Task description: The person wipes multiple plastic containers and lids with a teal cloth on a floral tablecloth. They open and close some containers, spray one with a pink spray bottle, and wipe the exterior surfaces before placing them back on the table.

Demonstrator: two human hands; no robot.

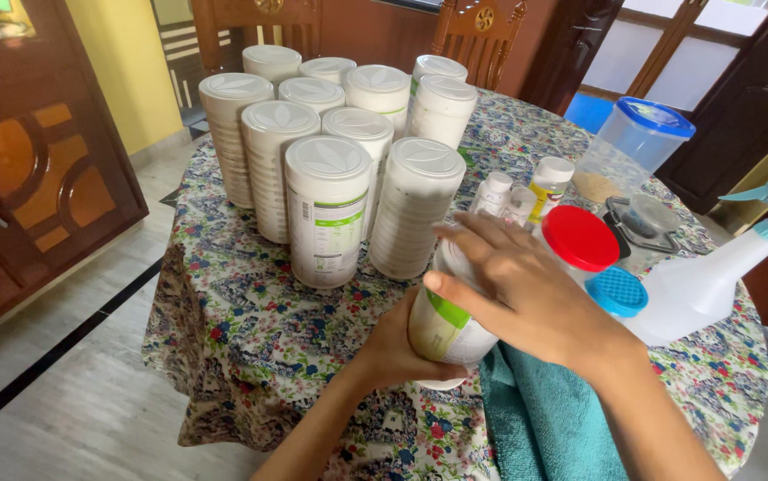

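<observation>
1. Your left hand (393,347) grips the white tub (444,325) from below, just above the table's (250,330) near edge.
2. Your right hand (526,289) wraps its top — fingers curled tight.
3. Looks like lid-twisting time; hold the tub steady.

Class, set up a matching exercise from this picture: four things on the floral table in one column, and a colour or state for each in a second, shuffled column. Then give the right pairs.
Things
1. towel
2. spray bottle
3. canister in the hands
4. clear jar at the back right

Colour or state
A. blue lid on top
B. teal, lying at the table's near edge
C. gripped by left hand, right hand on top
D. lying on its side, pink trigger

Pairs: 1-B, 2-D, 3-C, 4-A
</observation>
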